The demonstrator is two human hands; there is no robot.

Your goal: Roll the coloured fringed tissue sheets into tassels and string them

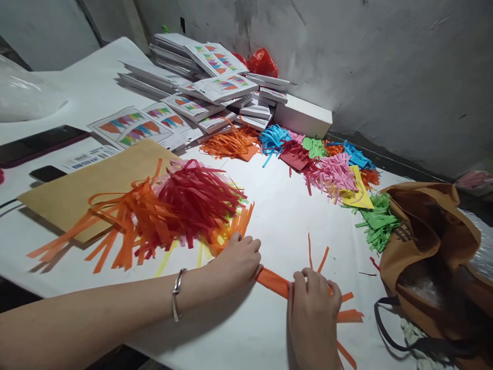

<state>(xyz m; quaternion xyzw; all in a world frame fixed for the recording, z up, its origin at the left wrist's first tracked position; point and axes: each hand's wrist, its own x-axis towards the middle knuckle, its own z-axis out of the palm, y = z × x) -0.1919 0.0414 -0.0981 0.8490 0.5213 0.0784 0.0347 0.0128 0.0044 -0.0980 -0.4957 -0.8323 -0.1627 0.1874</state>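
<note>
An orange paper tassel is stretched just above or on the white table, its middle forming a flat band between my hands. My left hand, with a silver bangle at the wrist, is closed on one end; orange strips fan out beyond its fingers. My right hand is closed on the other end, and fringe strips stick out past it. Left of my left hand lies a heap of tassels, with red fringe over orange fringe, and some pink and yellow underneath. The fingertips are partly hidden.
Tan cardboard lies under the heap. Behind are stacked printed packets, a white box and a phone. Tassels in several colours, including pink ones, line the table's far side. A brown bag stands at right.
</note>
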